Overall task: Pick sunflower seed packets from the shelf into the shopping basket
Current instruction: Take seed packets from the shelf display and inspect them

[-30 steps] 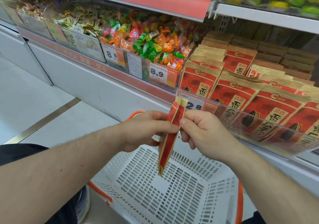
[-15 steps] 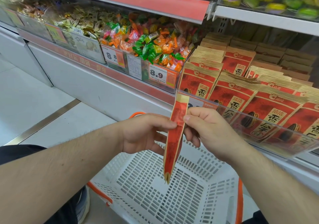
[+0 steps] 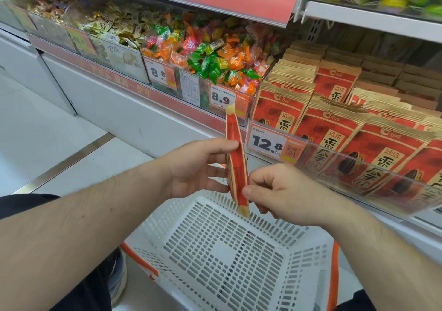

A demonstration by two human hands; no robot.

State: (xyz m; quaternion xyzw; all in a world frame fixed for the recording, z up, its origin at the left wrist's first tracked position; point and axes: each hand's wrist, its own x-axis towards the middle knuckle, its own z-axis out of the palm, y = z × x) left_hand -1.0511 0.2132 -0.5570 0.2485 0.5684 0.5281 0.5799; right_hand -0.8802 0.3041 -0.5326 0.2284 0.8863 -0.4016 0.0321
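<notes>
Edgewise, packet (image 3: 235,160) pinched between both hands' grips, above basket (image 3: 239,262).

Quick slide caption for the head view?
Both hands, left hand and right hand, hold a seed packet edge-on above the empty basket.

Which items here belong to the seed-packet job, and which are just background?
Job: seed packet held edge-on by left hand and right hand; shelf packets; white basket.
Background: wrapped candies; 8.9 price tag; 12.8 price tag.
</notes>
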